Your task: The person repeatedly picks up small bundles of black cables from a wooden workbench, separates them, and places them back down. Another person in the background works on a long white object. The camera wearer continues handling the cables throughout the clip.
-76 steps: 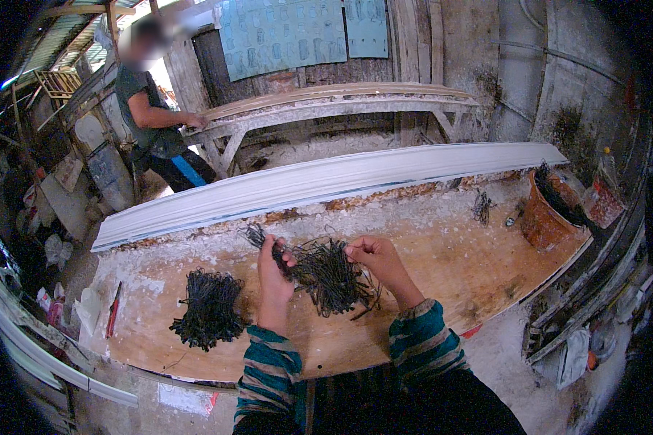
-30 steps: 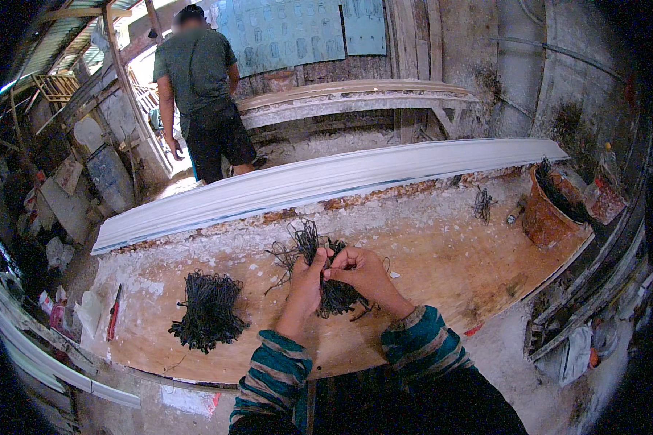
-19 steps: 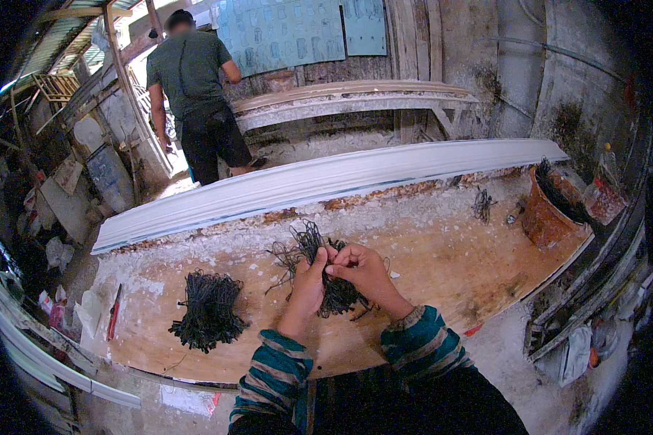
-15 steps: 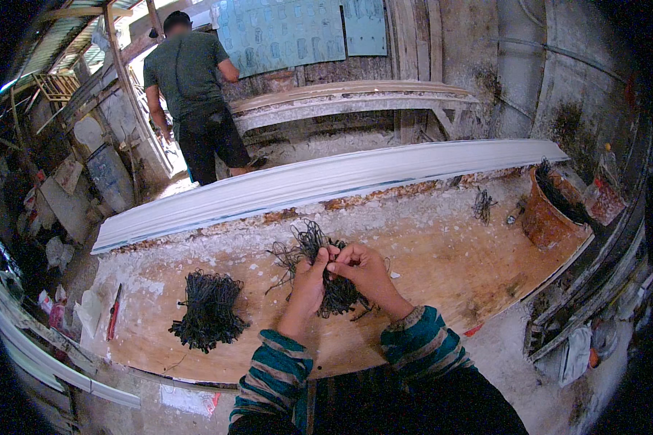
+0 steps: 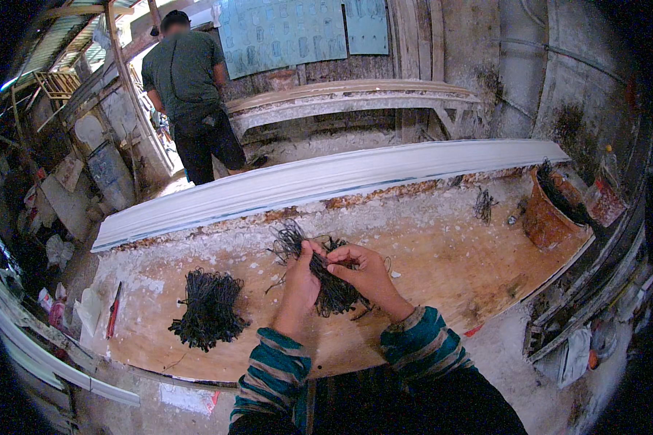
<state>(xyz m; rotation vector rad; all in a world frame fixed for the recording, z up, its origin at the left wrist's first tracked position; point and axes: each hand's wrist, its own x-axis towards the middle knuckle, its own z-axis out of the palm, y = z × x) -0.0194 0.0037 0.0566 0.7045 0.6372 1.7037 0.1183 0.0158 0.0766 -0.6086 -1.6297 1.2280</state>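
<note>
Over the feed I saw a slim red tool (image 5: 113, 316) lying at the left end of the worktop (image 5: 442, 290), a long white moulding (image 5: 326, 183) along its far side, and a dark-shirted person (image 5: 187, 80) standing near pale blue panels (image 5: 283, 35).

I log a strand bundle (image 5: 209, 310) on the bench (image 5: 442, 283), left of the hands (image 5: 302, 281). Bucket (image 5: 548, 226) at right; moulding (image 5: 326, 185) along the back.
</note>
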